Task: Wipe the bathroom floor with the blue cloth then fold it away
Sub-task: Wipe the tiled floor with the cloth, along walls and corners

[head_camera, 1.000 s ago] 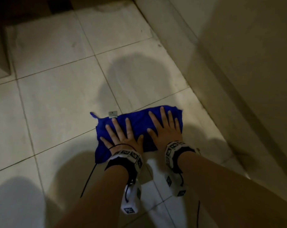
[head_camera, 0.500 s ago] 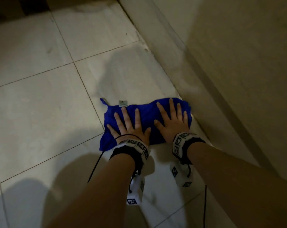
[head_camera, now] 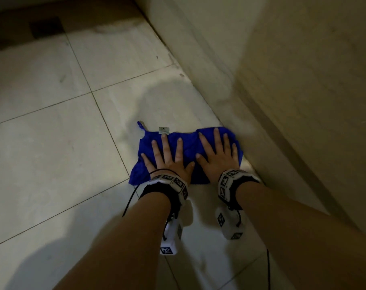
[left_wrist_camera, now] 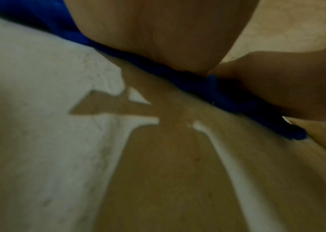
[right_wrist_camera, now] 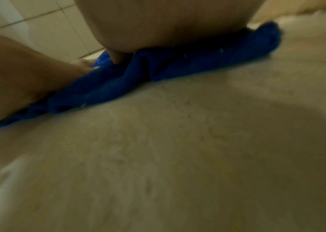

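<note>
Blue cloth [head_camera: 188,147] long axis L-R, both hands flat on it, fingers spread: left hand [head_camera: 167,156], right hand [head_camera: 217,155].

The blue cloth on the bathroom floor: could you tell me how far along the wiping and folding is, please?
Done: nothing can be confirmed finished; the floor tiles show no clear wiped area. In hand: the left hand and right hand press flat, fingers spread, on the blue cloth, which lies spread beside the wall base. Left: any remaining wiping, then folding the cloth, which is not yet folded away.

Bare forearms; blk wristbands [head_camera: 157,190] w/ white marker cubes; blk cables [head_camera: 129,203].
</note>
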The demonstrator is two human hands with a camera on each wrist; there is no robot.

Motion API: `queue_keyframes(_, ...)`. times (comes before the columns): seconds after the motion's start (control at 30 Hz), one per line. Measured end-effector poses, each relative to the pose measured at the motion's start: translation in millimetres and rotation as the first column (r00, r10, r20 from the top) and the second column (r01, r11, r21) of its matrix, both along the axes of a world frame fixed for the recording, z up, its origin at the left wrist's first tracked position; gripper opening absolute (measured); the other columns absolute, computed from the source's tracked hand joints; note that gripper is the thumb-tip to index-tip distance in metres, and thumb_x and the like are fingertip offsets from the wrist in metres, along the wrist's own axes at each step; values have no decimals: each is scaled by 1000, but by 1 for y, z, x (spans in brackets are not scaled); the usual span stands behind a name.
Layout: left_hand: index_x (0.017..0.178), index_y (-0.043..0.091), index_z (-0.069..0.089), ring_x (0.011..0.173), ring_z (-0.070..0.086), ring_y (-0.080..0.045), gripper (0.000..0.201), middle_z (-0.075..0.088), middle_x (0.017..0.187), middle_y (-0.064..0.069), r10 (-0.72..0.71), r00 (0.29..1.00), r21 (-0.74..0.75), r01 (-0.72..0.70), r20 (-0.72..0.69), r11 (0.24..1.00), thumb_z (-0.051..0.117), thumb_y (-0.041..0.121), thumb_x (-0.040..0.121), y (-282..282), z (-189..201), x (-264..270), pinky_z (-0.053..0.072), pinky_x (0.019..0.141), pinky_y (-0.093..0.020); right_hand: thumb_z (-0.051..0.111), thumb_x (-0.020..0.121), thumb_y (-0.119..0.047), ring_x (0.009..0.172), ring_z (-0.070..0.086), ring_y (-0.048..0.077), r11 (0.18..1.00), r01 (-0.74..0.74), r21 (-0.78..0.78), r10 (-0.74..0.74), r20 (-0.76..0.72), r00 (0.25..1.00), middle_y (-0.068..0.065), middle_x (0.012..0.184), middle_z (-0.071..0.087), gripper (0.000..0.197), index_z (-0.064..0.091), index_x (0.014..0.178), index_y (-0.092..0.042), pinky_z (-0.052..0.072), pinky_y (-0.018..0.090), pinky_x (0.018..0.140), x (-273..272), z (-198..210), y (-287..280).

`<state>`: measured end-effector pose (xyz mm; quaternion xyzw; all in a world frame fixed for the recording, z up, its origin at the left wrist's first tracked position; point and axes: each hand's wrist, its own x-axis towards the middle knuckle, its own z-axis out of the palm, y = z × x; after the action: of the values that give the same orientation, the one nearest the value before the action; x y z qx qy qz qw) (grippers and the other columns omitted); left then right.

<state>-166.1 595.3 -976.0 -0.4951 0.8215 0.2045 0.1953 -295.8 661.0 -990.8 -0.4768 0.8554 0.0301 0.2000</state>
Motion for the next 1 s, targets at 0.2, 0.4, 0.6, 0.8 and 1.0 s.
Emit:
queue_keyframes(0.2,145,39,-30,141,-33,-33,81,-43,150,-1,-116,991,-24,114,-70,993,18,74,90,27,-2,26,-19,110,-61,-6,85,-70,148,-19,25,990,139,4,-139,-31,990,-2,158,-29,70,-20,148,-45,-11,45,118,34,5,69)
queue_keyframes(0.4,145,37,-31,138,-38,-32,79,-48,147,-1,-195,980,-28,193,-42,981,20,67,94,100,3,66,-34,99,-58,-19,68,-69,149,-16,26,974,225,40,-223,-30,974,-6,147,-38,76,-31,139,-44,-8,45,119,67,6,117)
queue_keyframes(0.6,145,37,-29,136,-40,-28,79,-45,148,0,-228,973,16,229,-42,973,23,66,94,119,4,91,-37,95,-56,-4,81,-66,149,-15,26,957,280,71,-277,-58,959,-6,151,-37,68,-29,141,-46,-6,45,119,94,4,145)
queue_keyframes(0.8,143,37,-32,139,-37,-29,78,-48,146,2,-215,977,157,213,-5,964,24,63,96,147,13,153,-21,110,-60,4,84,-64,150,-6,31,950,313,-3,-312,-68,948,1,162,-17,70,-12,149,-41,-1,49,119,160,5,159)
queue_keyframes(1.0,142,42,-32,141,-34,-23,63,-44,149,7,2,998,154,7,-57,988,8,61,97,152,13,232,-19,113,-55,15,100,-55,148,-19,32,973,225,49,-221,-64,973,5,159,-28,64,-19,151,-37,-8,50,119,237,9,134)
